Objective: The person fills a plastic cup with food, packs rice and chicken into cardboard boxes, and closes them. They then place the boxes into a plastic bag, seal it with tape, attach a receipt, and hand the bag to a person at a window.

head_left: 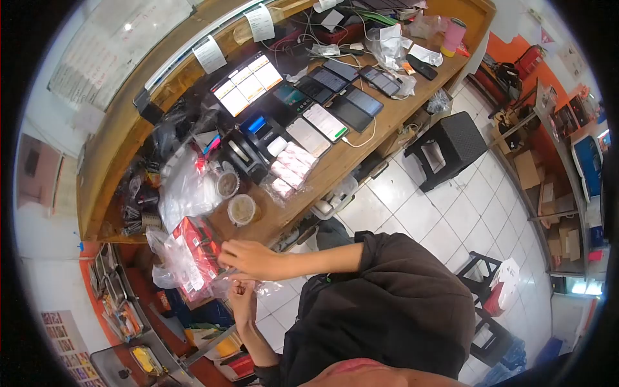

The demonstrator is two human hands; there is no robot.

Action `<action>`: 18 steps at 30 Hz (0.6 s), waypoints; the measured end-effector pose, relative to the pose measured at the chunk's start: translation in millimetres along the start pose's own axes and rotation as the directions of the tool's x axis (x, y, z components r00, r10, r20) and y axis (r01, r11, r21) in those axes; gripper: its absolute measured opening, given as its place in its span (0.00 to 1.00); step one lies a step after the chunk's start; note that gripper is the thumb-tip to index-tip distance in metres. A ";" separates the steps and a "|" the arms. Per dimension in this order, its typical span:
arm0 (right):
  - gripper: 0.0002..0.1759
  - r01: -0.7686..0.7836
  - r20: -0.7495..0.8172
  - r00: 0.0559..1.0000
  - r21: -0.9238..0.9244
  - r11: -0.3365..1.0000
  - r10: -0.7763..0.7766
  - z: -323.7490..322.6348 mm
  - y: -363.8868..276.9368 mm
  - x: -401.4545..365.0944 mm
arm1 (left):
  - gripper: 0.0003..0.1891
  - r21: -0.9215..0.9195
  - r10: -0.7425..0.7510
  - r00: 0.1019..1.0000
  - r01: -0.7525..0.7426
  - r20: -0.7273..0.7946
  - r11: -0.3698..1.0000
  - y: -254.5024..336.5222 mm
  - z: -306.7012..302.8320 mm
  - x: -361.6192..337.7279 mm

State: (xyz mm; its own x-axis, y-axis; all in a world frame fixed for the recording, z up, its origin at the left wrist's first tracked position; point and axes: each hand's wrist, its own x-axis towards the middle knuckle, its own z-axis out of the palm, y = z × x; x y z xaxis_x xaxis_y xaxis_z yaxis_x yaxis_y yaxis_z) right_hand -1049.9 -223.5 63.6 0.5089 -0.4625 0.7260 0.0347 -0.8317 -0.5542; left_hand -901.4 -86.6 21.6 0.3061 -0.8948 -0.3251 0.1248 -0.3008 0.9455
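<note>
A red box [196, 251] in a thin clear plastic bag [171, 255] lies at the lower left end of the wooden counter. My right hand [248, 258] reaches over the box's near edge, its fingers bent together at the plastic. Just below it, my left hand [242, 298] is closed with fingertips pinched on the clear plastic. What lies between the fingers is too small to make out. A lidded round tub [243, 210] stands above my right hand, with another tub [227, 184] behind it.
Several phones [325, 122], a lit tablet [247, 84], a black printer [261, 135] and wrapped pinkish rolls [293, 169] crowd the counter [277, 209]. A black stool [451, 148] stands on the tiled floor. Shelves [548, 168] line the right side; a rack [119, 297] stands lower left.
</note>
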 end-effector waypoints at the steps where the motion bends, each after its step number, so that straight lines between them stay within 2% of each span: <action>1: 0.18 -0.161 -0.026 0.986 0.105 0.981 0.164 -1.7 -4.9 -4.4 | 0.06 -0.027 -0.012 0.999 0.011 -0.045 1.000 -7.4 0.0 -1.0; 2: 0.18 -0.158 -0.026 0.987 0.105 0.982 0.162 -7.1 -7.2 -10.1 | 0.06 -0.028 -0.010 0.999 0.008 -0.046 1.000 -8.4 5.7 -3.2; 3: 0.20 -0.358 0.271 0.910 0.134 0.924 0.313 -13.3 -9.8 -16.9 | 0.06 -0.102 0.066 0.996 -0.072 -0.065 0.992 -9.0 14.2 -5.1; 4: 0.22 -0.545 0.547 0.729 0.099 0.833 0.412 -16.1 -12.2 -21.1 | 0.06 -0.175 0.138 0.986 -0.152 -0.091 0.973 -10.6 21.6 -8.0; 5: 0.22 -0.544 0.550 0.727 0.097 0.833 0.411 -11.7 -12.1 -27.6 | 0.06 -0.179 0.137 0.986 -0.152 -0.093 0.972 -14.5 27.7 -11.3; 6: 0.21 -0.621 0.604 0.719 0.335 0.709 0.344 -4.7 -10.9 -36.6 | 0.10 -0.303 0.101 0.992 -0.119 -0.076 0.945 -20.1 33.1 -13.2; 7: 0.21 -0.666 0.641 0.721 0.535 0.519 0.264 1.9 -8.0 -44.3 | 0.14 -0.423 0.068 0.996 -0.086 -0.057 0.902 -27.1 37.2 -13.3; 8: 0.21 -0.667 0.646 0.718 0.532 0.521 0.260 3.8 -7.0 -44.6 | 0.18 -0.536 0.038 0.999 -0.051 -0.035 0.843 -35.0 38.6 -11.9; 9: 0.19 -0.727 0.709 0.663 0.535 0.431 0.239 6.9 -5.6 -44.0 | 0.23 -0.557 0.098 0.993 -0.043 0.069 0.830 -43.1 35.2 -9.5; 10: 0.17 -0.781 0.767 0.606 0.526 0.337 0.210 9.5 -4.1 -44.3 | 0.23 -0.560 0.097 0.993 -0.046 0.062 0.827 -50.7 33.5 -9.9; 11: 0.17 -0.784 0.772 0.601 0.522 0.336 0.205 7.3 -2.3 -43.9 | 0.19 -0.641 0.129 0.984 -0.019 0.125 0.767 -47.8 40.7 -10.6; 12: 0.16 -0.847 0.836 0.521 0.483 0.221 0.170 2.9 1.9 -43.5 | 0.17 -0.714 0.169 0.969 0.012 0.183 0.701 -45.2 44.2 -12.9; 13: 0.15 -0.898 0.891 0.438 0.427 0.106 0.122 -1.0 6.6 -42.2 | 0.17 -0.718 0.171 0.970 0.004 0.171 0.696 -43.2 39.9 -17.4; 14: 0.15 -0.819 0.804 0.563 0.509 0.266 0.193 3.7 21.6 -49.3 | 0.14 -0.452 0.069 0.998 -0.055 0.014 0.890 -40.1 31.5 -22.8; 15: 0.16 -0.713 0.695 0.681 0.556 0.426 0.232 -1.5 29.6 -43.9 | 0.15 -0.137 0.017 0.984 -0.041 -0.175 0.990 -35.6 24.9 -28.4; 16: 0.17 -0.536 0.561 0.777 0.348 0.769 0.288 -13.3 42.8 -39.7 | 0.15 -0.151 0.016 0.979 -0.047 -0.202 0.987 -31.1 21.8 -32.8; 17: 0.15 -0.469 0.555 0.770 0.158 0.869 0.314 -14.5 35.0 -41.5 | 0.14 0.253 0.225 0.924 -0.149 -0.308 0.956 -24.1 23.4 -35.6; 18: 0.13 -0.362 0.554 0.771 -0.025 0.932 0.314 -10.9 26.2 -43.2 | 0.14 0.624 0.434 0.834 -0.145 -0.340 0.768 -19.9 24.9 -37.8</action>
State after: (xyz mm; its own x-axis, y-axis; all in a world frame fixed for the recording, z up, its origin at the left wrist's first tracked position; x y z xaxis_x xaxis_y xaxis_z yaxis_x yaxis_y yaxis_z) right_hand -1080.3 -228.7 22.1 0.8799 -0.4476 0.1597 -0.1735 -0.6154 -0.7689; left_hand -938.9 -55.0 15.6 0.6304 -0.7649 0.1324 -0.5373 -0.3068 0.7856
